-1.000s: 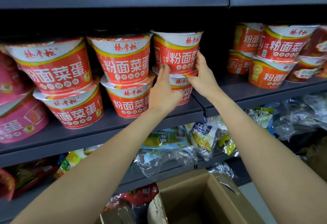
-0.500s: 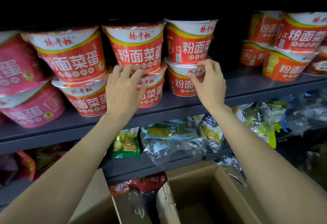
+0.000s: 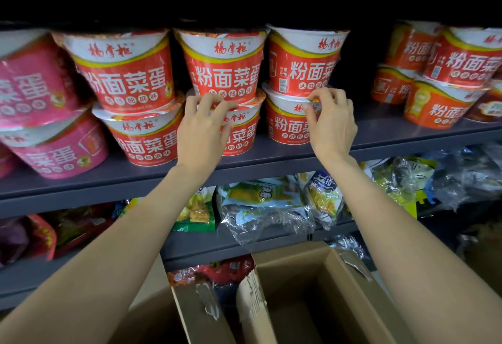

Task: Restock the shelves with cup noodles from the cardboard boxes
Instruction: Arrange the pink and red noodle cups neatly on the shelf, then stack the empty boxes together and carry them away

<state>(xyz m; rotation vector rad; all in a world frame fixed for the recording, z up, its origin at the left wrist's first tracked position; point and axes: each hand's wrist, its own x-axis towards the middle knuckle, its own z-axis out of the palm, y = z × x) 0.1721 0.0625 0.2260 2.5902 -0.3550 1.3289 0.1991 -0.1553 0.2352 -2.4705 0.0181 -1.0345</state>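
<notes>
Both arms reach up to the grey shelf (image 3: 271,161) where red cup noodles stand stacked two high: the left hand (image 3: 202,131), fingers curled, sits at the rim of the lower middle cup (image 3: 241,134) and covers much of its label, while the right hand (image 3: 332,123) curls its fingertips at the rim of the lower right cup (image 3: 288,123) — whether either truly pinches the lid edge or only touches it I cannot tell. The pink cups (image 3: 40,115) at far left are cut off by the frame, the snack bags (image 3: 266,207) on the shelf below blur behind crinkled plastic (their print unreadable), and the open cardboard box (image 3: 312,294) beneath the arms shows only bare inner walls — its bottom lies out of view.
</notes>
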